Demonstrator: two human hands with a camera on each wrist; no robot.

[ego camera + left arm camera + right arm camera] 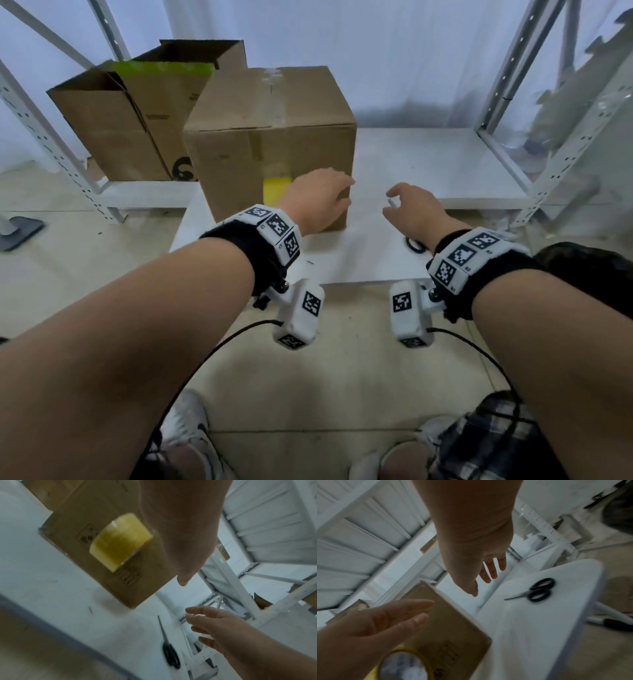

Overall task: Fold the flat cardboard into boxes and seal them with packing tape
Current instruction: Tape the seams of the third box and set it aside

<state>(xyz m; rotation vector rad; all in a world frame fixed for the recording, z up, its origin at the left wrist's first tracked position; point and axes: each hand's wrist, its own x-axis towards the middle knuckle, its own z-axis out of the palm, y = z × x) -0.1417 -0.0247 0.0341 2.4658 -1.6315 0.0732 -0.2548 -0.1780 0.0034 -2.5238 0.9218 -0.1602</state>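
Near: my right hand (412, 205) is hovering open over the desk (359, 246), scissors (537, 591) just beside it | Middle: my left hand (318, 198) is reaching, fingers relaxed and empty, past the tape roll (118, 540) to the sealed box (270, 144) | Advice: I judge both palms should be bracing opposite sides before lifting | Far: open cartons (137, 113) are waiting.

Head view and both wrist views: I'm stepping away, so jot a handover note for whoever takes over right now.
Left hand: open, by the near right edge of the closed cardboard box; contact unclear.
Right hand: open, above the white table, holding nothing.
Yellow packing tape roll: at the box's near face, below the left hand.
Scissors: on the table.
Done: box folded, top seam taped.
Left: open boxes behind it.
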